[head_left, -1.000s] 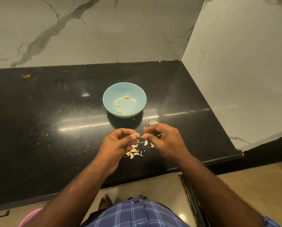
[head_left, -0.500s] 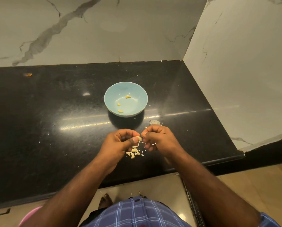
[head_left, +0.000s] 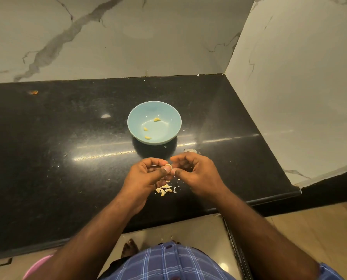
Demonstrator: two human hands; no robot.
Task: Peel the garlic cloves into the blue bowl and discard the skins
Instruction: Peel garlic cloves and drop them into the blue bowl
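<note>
Two hands: left hand [head_left: 148,174] and right hand [head_left: 192,172] pinch one garlic clove [head_left: 168,165] | blue bowl [head_left: 154,122] at 12 o'clock | strip skin gently, then drop clove in.

left hand [head_left: 148,174]: fingers curled, pinching | right hand [head_left: 194,174]: fingers curled, pinching | fingertips meeting

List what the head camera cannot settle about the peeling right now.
- Small pale garlic clove pinched between left hand and right hand: fingers hide whether skin remains.
- Heap of cloves on the black counter: left wrist covers part, count unknown.
- Pink round object: cut by bottom edge.
</note>
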